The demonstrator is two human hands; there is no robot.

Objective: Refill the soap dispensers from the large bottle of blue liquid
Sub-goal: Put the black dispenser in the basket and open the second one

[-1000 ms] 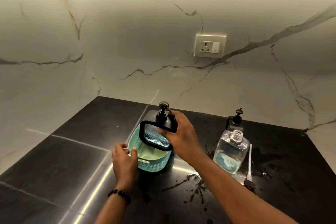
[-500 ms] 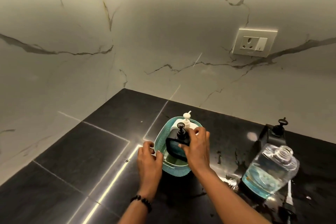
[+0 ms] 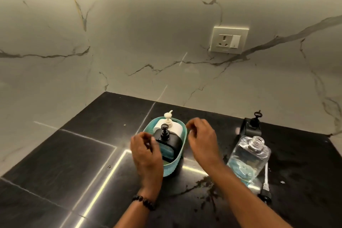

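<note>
Both hands are hovering at the teal basket (image 3: 176, 163), fingers loosely curled and holding nothing: left hand (image 3: 146, 151) at its near-left rim, right hand (image 3: 201, 139) just right of it. Inside the basket, the black dispenser (image 3: 167, 144) is standing before a white dispenser (image 3: 168, 123). Well right of the basket, the uncapped clear bottle (image 3: 249, 157) is sitting, looking smooth and possibly slippery on the splashed counter (image 3: 74, 153), so gripping around its flat sides looks best.

hands (image 3: 174, 146) flank basket (image 3: 180, 151) | dispensers (image 3: 167, 142) inside; bottle (image 3: 248, 159) right
</note>
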